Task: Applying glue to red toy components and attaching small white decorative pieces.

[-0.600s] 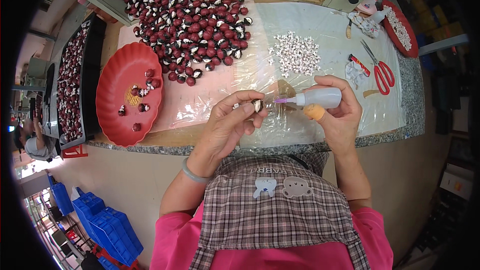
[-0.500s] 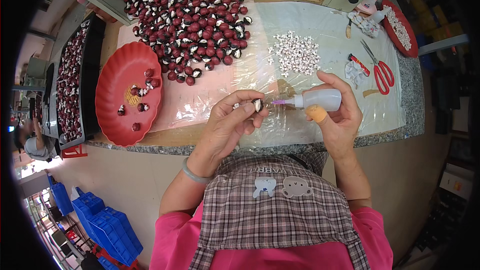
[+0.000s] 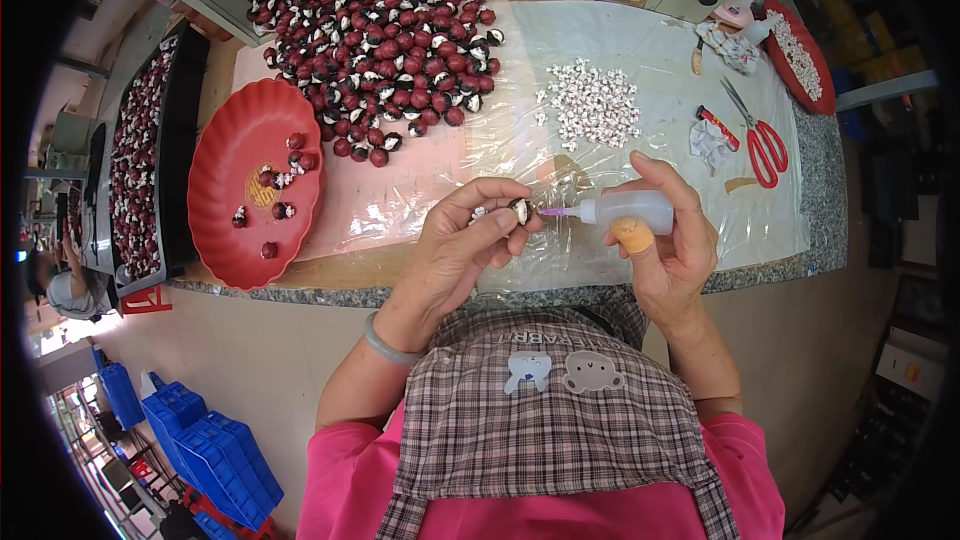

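Note:
My left hand [image 3: 462, 240] pinches a small dark red bead with a white cap [image 3: 519, 208] between thumb and fingertips, just above the table's front edge. My right hand [image 3: 668, 230] grips a small white squeeze bottle [image 3: 628, 211] lying sideways, its purple nozzle touching the bead. A bandage wraps my right thumb. A large heap of dark red and white beads [image 3: 385, 35] lies at the back of the plastic-covered table [image 3: 640, 50]. A pile of small white pieces [image 3: 594, 103] sits just beyond the bottle.
A red oval tray [image 3: 225, 190] with a few beads lies at the left. Red-handled scissors [image 3: 765, 145] and a red dish of white pieces [image 3: 800, 55] are at the right. A dark tray of beads [image 3: 135, 160] stands far left. Blue crates [image 3: 210, 440] sit on the floor.

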The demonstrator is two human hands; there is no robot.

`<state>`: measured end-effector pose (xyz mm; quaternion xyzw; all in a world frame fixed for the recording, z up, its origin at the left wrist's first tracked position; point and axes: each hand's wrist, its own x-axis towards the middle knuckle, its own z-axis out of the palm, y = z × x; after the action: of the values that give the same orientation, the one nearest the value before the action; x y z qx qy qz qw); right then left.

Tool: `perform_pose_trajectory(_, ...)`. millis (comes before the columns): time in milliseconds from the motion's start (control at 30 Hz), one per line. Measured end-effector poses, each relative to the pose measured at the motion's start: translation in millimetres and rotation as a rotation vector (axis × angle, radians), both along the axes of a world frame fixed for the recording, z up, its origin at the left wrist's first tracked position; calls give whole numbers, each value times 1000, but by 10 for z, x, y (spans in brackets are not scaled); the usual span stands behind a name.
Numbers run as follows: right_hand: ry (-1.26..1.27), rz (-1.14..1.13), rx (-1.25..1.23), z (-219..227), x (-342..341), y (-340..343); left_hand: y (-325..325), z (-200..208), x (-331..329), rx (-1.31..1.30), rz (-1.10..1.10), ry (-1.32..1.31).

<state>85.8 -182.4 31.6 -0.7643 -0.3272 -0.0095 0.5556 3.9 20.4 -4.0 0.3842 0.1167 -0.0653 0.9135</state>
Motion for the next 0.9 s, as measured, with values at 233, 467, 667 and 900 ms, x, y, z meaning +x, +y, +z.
perform_pose_trajectory(233, -35, 16, -42, 16, 5, -3, -2, -23, 4, -7, -12, 4)
perform_pose_trajectory(467, -59, -14, -38, 81, -40, 53, -10, -19, 9, 2, -20, 3)
perform_pose_trajectory(667, -204, 35, -48, 91, 0, 41, -3, -22, 14, 8, -28, 18)
perform_pose_trajectory(900, 408, 23, 228, 15, 59, -85, 5, -14, 1, 11, -22, 34)
